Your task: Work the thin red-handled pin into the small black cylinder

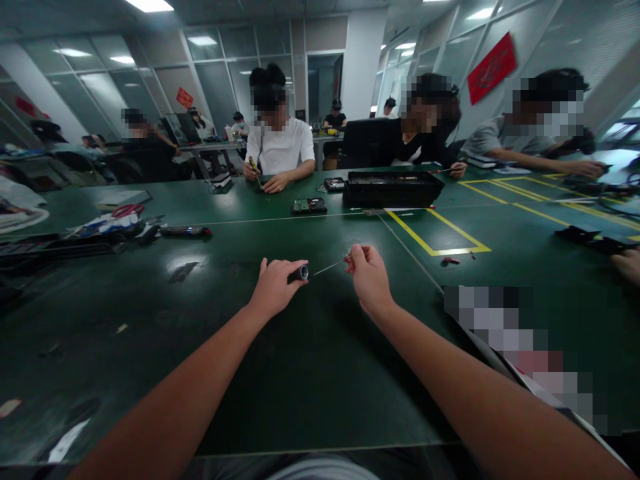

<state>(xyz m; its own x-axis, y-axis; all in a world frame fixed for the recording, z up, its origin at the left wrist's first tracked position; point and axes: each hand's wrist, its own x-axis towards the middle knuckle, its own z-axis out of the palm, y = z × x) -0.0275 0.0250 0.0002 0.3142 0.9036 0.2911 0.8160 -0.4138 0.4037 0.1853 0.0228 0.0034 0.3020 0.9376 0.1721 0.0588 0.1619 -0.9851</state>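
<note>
Over the middle of the green table, my left hand [274, 285] is closed around a small black cylinder [301, 272]. Its round, pale-rimmed end faces right, toward my other hand. Across from it, my right hand [369, 277] grips a screwdriver [327, 268] with a thin metal shaft. Only a bit of its reddish handle shows between the fingers; the rest is hidden. The shaft points left, and its tip is a short way from the cylinder's end, apart from it.
The green table [300, 373] carries a long black open housing [393, 189], a circuit board part [309, 205], a dark tool [185, 231] and a cluttered pile [115, 223] at left. Yellow tape [460, 253] marks the right side. Co-workers sit opposite, and a person's hand [629, 263] shows at far right.
</note>
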